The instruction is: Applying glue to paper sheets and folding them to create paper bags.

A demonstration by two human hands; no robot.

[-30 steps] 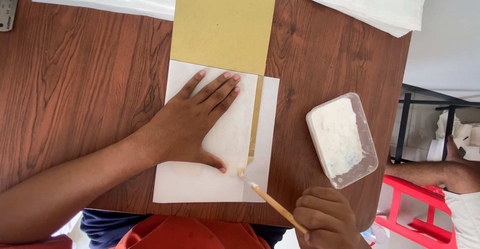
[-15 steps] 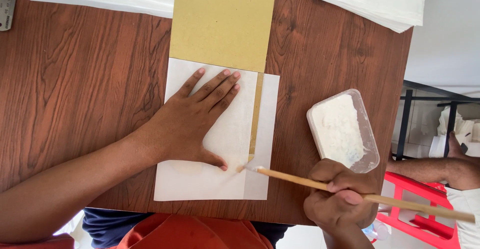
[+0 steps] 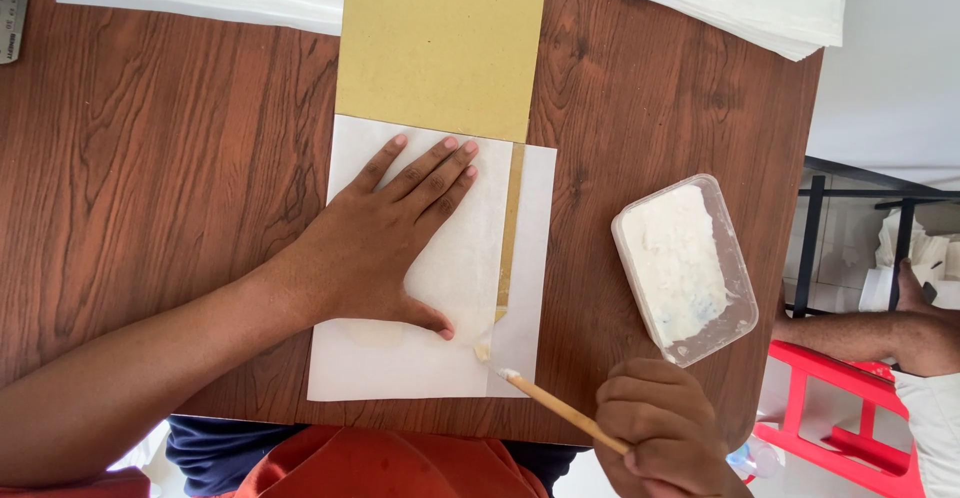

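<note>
White paper sheet (image 3: 400, 358) at the near edge of the surface (image 3: 160, 158), overlapping brown card (image 3: 440, 48), a narrow brown strip (image 3: 512, 228) left exposed. Left hand (image 3: 385, 243) spread flat, pressing the sheet still. Right hand (image 3: 665, 438) pinching the brush (image 3: 545, 403), tip at the strip's near end. Best worked in light, even strokes along the strip, paste tub (image 3: 685, 268) close by at the right edge.

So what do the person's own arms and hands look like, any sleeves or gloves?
Both hands are bare: no gloves, rings or watch visible. The left hand has short nails and a bare forearm, no sleeve in view. The right hand shows only to the knuckles; its wrist is out of frame.
</note>
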